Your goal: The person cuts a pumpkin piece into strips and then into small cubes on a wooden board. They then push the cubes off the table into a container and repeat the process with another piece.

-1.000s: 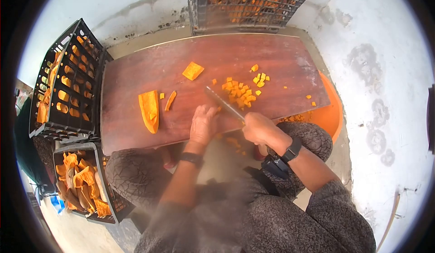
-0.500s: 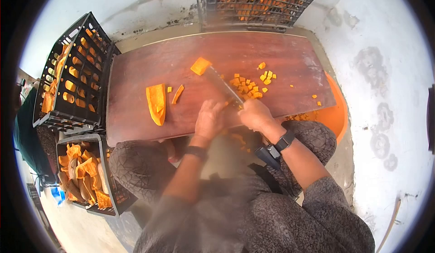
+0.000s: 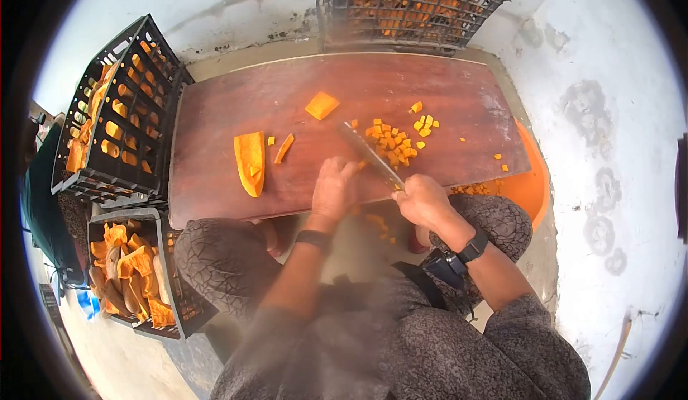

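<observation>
My right hand [image 3: 424,201] grips the handle of a kitchen knife [image 3: 374,158], its blade slanting up and left over the board. My left hand [image 3: 335,191] is closed at the board's near edge, left of the blade, with a bit of orange pumpkin [image 3: 361,164] at its fingertips, mostly hidden. Diced pumpkin cubes [image 3: 392,140] lie in a heap just right of the blade. Beyond the blade tip sits a flat pumpkin block [image 3: 322,105]. Further left are a large pumpkin wedge [image 3: 249,163] and a thin strip [image 3: 284,148].
The reddish board [image 3: 215,106] spans in front of my knees. An orange basin [image 3: 530,178] with cubes stands beneath its right end. Black crates of pumpkin stand left [image 3: 136,178], lower left [image 3: 161,256] and behind [image 3: 412,45]. Another person's dark green clothing [image 3: 43,206] shows at far left.
My right hand has drawn the knife back toward me and slightly right, so its tip is apart from the flat pumpkin block. My left hand has barely moved.
</observation>
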Available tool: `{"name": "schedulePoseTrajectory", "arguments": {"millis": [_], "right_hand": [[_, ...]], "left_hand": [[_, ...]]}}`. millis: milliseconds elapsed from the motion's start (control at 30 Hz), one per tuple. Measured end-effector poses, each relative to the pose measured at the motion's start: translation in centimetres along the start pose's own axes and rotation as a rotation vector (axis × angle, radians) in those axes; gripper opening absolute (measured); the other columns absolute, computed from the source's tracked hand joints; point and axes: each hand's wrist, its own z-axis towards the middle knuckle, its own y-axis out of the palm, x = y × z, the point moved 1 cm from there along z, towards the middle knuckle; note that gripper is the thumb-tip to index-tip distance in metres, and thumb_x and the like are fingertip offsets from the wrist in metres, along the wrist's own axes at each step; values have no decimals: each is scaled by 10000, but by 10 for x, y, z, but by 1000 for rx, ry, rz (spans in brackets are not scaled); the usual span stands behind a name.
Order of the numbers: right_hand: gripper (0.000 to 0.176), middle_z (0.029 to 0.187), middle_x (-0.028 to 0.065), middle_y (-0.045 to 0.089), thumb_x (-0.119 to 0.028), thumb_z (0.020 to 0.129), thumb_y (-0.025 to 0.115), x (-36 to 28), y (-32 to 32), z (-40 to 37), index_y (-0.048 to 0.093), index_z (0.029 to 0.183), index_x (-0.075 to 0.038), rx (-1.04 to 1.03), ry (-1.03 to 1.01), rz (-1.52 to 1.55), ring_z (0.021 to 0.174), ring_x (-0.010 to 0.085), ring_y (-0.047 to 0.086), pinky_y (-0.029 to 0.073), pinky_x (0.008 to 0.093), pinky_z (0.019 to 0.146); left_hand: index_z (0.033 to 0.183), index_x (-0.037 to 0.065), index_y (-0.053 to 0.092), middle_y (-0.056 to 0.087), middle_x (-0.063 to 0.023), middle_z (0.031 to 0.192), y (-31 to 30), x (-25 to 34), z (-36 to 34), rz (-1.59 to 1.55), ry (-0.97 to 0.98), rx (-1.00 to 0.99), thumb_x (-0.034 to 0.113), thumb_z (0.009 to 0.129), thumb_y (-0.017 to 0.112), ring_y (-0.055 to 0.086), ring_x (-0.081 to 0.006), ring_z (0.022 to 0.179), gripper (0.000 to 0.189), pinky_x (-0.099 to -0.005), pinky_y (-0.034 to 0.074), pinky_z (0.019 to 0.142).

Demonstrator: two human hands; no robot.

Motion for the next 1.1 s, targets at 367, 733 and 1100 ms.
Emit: {"name": "schedulePoseTrajectory", "arguments": {"millis": [367, 733, 1100], "right_hand": [[309, 761, 263, 650, -242, 851, 676, -2, 4, -1, 679, 809, 64, -22, 14, -9, 803, 419, 656, 503, 461, 757], [168, 680, 188, 672, -100, 778, 573, -31, -9, 36, 685, 836, 11, -308, 102, -57, 665, 325, 696, 541, 428, 671], [254, 694, 214, 657, -184, 860, 583, -6, 16, 46, 663, 815, 52, -46, 45, 200, 625, 315, 678, 535, 413, 587]], "left_hand": [[914, 48, 624, 576, -130, 890, 0, 0, 2, 33, 23, 19, -11, 777, 633, 541, -337, 849, 149, -415, 466, 777], [912, 59, 616, 584, -159, 923, 1, 0, 3, -9, 1, -6, 29, 705, 629, 549, -367, 892, 209, -441, 468, 815], [957, 61, 629, 628, -139, 936, -3, 0, 2, -74, -2, 37, -5, 814, 614, 588, -354, 914, 158, -439, 491, 818]]}}
